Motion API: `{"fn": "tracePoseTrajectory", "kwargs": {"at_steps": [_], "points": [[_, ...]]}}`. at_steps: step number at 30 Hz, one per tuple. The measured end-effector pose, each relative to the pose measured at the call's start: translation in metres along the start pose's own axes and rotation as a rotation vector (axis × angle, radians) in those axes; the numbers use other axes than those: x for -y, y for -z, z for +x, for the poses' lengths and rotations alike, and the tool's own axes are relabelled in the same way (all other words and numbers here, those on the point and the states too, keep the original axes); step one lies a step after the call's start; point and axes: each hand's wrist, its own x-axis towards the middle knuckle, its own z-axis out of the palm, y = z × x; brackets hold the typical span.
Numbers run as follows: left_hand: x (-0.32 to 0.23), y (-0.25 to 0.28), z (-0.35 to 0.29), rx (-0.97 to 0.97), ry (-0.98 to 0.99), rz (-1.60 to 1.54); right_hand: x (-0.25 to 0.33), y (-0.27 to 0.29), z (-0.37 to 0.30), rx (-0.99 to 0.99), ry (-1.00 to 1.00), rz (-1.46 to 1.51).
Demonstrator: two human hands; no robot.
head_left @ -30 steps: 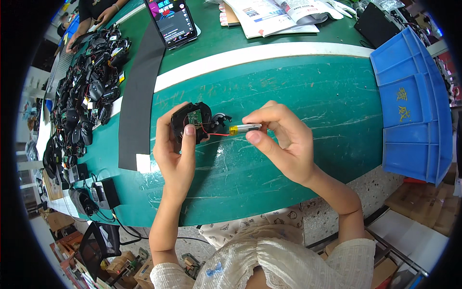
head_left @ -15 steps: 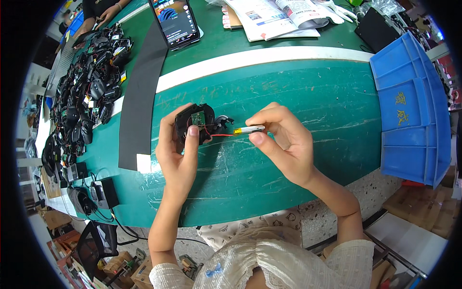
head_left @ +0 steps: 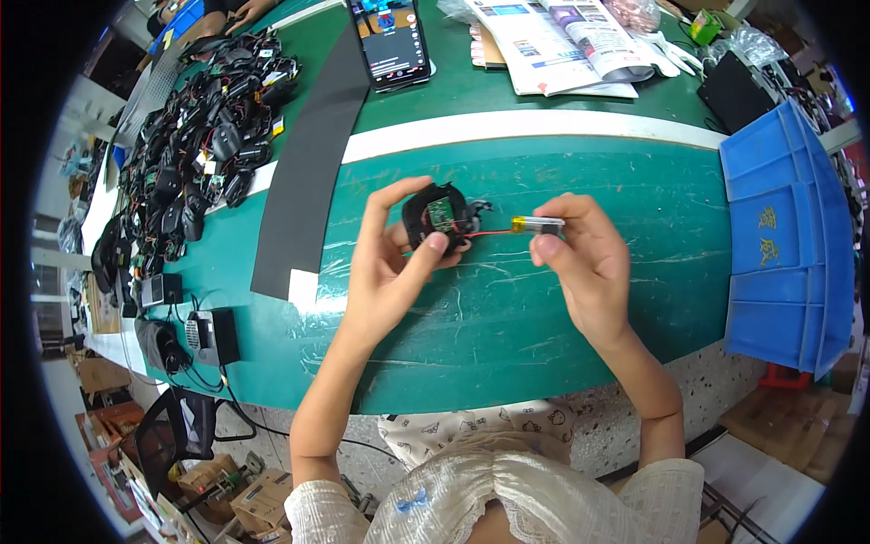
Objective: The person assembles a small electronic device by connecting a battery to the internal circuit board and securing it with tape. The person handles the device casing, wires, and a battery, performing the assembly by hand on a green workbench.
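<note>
My left hand (head_left: 397, 258) is closed round a round black housing (head_left: 419, 218), its thumb resting at the lower rim. Inside the housing sits a green circuit board (head_left: 441, 214), and a small dark part (head_left: 478, 214) hangs at its right side. A red wire (head_left: 491, 233) runs from the housing to a small silver battery pouch (head_left: 542, 225) with a yellow end. My right hand (head_left: 589, 258) pinches that battery between thumb and fingers, off to the right of the housing. Both things are held above the green table (head_left: 544, 317).
A heap of black device parts with wires (head_left: 204, 136) lies at the left, beside a black strip (head_left: 313, 163). A phone (head_left: 390, 45) stands at the back near papers (head_left: 562, 45). A blue crate (head_left: 788, 245) is at the right. Another person's hand (head_left: 249, 13) shows at far left.
The view has shifted, so the table and everything on it appear displaced. The battery is turned so more of its flat face shows. Both hands keep their holds.
</note>
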Motion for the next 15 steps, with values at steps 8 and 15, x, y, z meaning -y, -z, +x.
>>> {"fn": "tracePoseTrajectory", "kwargs": {"at_steps": [8,15], "points": [[-0.005,0.004,-0.001,0.137,0.111,-0.040,0.007,-0.003,0.005,0.009,0.167,0.039],[-0.005,-0.006,-0.002,0.092,0.138,-0.107,0.010,0.006,0.000,0.021,0.073,-0.032]]}}
